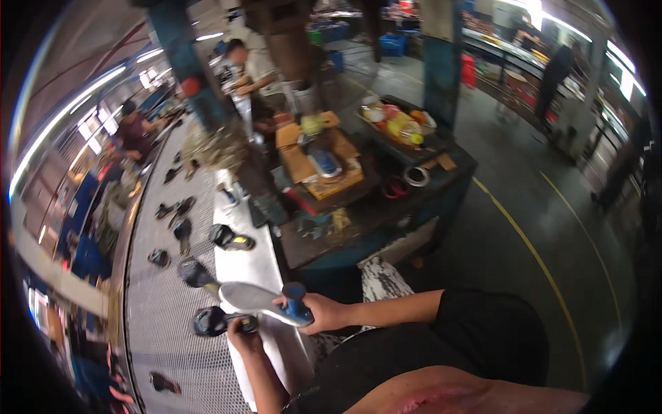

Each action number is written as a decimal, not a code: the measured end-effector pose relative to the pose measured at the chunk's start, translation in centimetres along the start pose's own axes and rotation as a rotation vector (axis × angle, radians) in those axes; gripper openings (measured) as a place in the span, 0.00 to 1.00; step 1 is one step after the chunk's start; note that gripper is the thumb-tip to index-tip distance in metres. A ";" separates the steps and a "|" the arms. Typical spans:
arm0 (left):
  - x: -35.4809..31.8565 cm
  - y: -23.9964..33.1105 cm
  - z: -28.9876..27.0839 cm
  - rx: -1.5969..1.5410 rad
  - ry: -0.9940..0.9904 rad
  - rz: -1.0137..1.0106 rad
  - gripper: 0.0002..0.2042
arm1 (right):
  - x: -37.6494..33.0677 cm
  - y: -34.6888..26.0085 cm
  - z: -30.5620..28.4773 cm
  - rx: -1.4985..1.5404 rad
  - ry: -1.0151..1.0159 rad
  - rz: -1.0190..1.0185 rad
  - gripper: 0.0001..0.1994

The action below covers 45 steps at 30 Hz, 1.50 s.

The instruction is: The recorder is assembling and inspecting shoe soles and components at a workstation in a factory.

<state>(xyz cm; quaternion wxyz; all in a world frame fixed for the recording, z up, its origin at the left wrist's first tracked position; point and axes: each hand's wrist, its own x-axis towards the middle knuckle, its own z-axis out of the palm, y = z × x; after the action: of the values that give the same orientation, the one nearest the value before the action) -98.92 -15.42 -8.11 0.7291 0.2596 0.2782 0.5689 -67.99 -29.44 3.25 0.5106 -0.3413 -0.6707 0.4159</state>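
Observation:
My right hand (327, 314) is closed around the heel end of a shoe (252, 298) with a pale grey sole. The sole faces up, and a round dark-blue part (295, 292) stands out next to my fingers. Close by on the left, my left hand (245, 336) grips a black shoe (210, 321) at one end, low over the edge of the mesh conveyor (165, 286). Just beyond the held shoes lies another dark shoe (194, 272). Farther up, a black shoe with a yellow patch (232, 237) rests on the white strip (227, 265) beside the mesh.
Several more dark shoes lie scattered along the conveyor. Ahead stands a machine table (314, 241) with a cardboard-lined fixture (321, 165) and a tray of bottles (400, 123). Blue posts (441, 76) rise beside it. Co-workers (247, 79) are farther off. Yellow floor lines (514, 224) run at right.

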 end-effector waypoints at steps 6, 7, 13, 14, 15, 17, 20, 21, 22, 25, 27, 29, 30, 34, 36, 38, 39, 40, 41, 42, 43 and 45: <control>-0.2 -0.8 16.1 0.291 -0.032 0.000 0.29 | -0.5 -1.8 0.6 0.022 0.048 0.044 0.32; -0.7 -2.5 16.6 0.413 -0.298 -0.088 0.25 | -0.4 -1.4 0.7 -0.019 0.156 0.052 0.31; 0.7 -4.7 25.6 1.300 -0.662 -0.011 0.20 | -4.2 -2.8 -3.8 -0.238 0.609 -0.002 0.35; 2.7 -4.1 27.6 1.118 -0.584 -0.022 0.18 | -5.0 -4.0 -4.8 -0.297 0.655 0.046 0.35; 7.2 -3.9 27.4 1.173 -0.545 0.229 0.18 | -5.3 -6.3 -5.2 -0.205 0.668 0.193 0.33; 14.6 -1.9 30.1 1.262 -0.598 0.839 0.25 | -4.0 -4.9 -3.0 -0.221 0.788 0.163 0.36; 20.1 -5.4 36.3 1.600 -0.472 0.962 0.44 | -4.1 -5.3 -3.6 -0.173 0.835 0.170 0.38; 21.3 -7.3 37.1 1.715 -0.401 0.993 0.49 | -4.1 -5.2 -3.8 -0.165 0.848 0.117 0.38; 23.8 -9.9 35.1 1.881 -0.119 0.958 0.49 | -3.5 -5.3 -3.7 -0.142 0.832 0.054 0.38; 19.6 -11.4 38.6 1.571 -0.373 0.742 0.39 | -4.2 -5.8 -6.0 -0.248 0.829 0.043 0.38; 16.5 -11.2 40.0 1.538 -0.387 0.531 0.28 | -4.8 -6.0 -8.3 -0.316 0.857 0.051 0.37; 14.6 -11.6 36.3 1.434 -0.487 0.666 0.28 | -4.7 -5.9 -11.8 -0.330 0.849 -0.018 0.35; 13.9 -12.3 33.2 1.375 -0.486 0.826 0.29 | -4.1 -4.6 -14.1 -0.483 0.823 -0.118 0.35; -2.2 -12.5 31.1 1.293 -0.346 0.447 0.33 | -0.6 -0.3 -24.9 -0.687 0.759 -0.025 0.37; -6.7 -13.9 28.5 1.142 -0.236 0.403 0.33 | 1.2 1.6 -29.4 -0.873 0.704 0.147 0.41; -10.5 -15.6 26.3 1.144 -0.094 0.470 0.33 | 0.9 2.2 -33.2 -0.849 0.646 0.177 0.43; -11.3 -16.2 25.5 1.165 -0.028 0.434 0.34 | -0.3 2.2 -34.5 -0.855 0.644 0.189 0.43; -12.4 -16.4 24.4 1.184 0.053 0.408 0.35 | -1.1 2.0 -35.3 -0.870 0.646 0.213 0.44; -13.2 -17.1 23.0 1.212 0.151 0.377 0.34 | -1.5 1.8 -36.0 -0.886 0.639 0.229 0.45; -13.7 -17.9 22.0 1.229 0.235 0.341 0.34 | -2.3 1.4 -37.6 -0.901 0.627 0.223 0.45; -14.3 -18.7 21.7 1.411 0.204 0.475 0.37 | -3.5 1.2 -39.7 -0.932 0.594 0.228 0.45; -11.0 -15.0 18.3 1.446 0.173 0.572 0.40 | -0.6 2.5 -37.8 -0.967 0.630 0.250 0.47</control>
<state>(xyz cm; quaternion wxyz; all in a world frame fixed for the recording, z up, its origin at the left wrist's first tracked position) -78.04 -30.54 -4.33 0.1798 0.6864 0.5578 0.4305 -31.18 -21.02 5.80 0.4187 -0.7189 -0.5548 -0.0013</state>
